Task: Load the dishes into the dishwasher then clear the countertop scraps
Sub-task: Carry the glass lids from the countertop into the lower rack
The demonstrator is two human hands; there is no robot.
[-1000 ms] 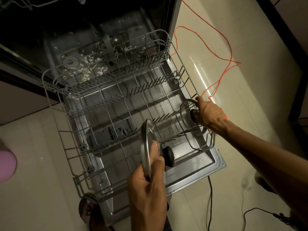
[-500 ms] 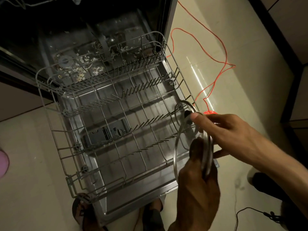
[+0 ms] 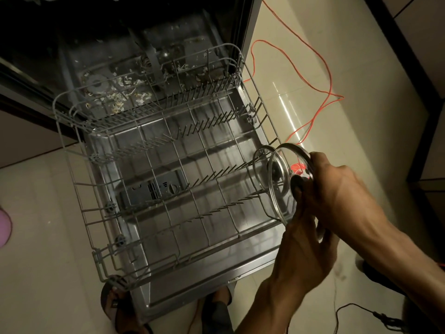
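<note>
The dishwasher's grey wire lower rack (image 3: pixel 77 179) is pulled out over the open door (image 3: pixel 192 292). One glass lid (image 3: pixel 259 157) stands on edge in the rack's right side, among the tines. A second glass lid (image 3: pixel 280 189) with a dark knob is held just to the right of the first, over the rack's right edge. My left hand (image 3: pixel 305 249) grips its lower rim from below. My right hand (image 3: pixel 337 189) holds its upper rim and knob side from the right.
Pale food scraps (image 3: pixel 120 95) lie on the dishwasher's floor behind the rack. An orange cable (image 3: pixel 330 75) loops over the tiled floor to the right, and a black cable (image 3: pixel 349 307) lies at bottom right. Sandalled feet (image 3: pixel 113 300) stand at the door's front edge. A pink object (image 3: pixel 3 227) is at far left.
My left hand carried the second lid from the rack's front middle to its right edge. My right hand let go of the first lid, left standing in the rack, and took hold of the second.
</note>
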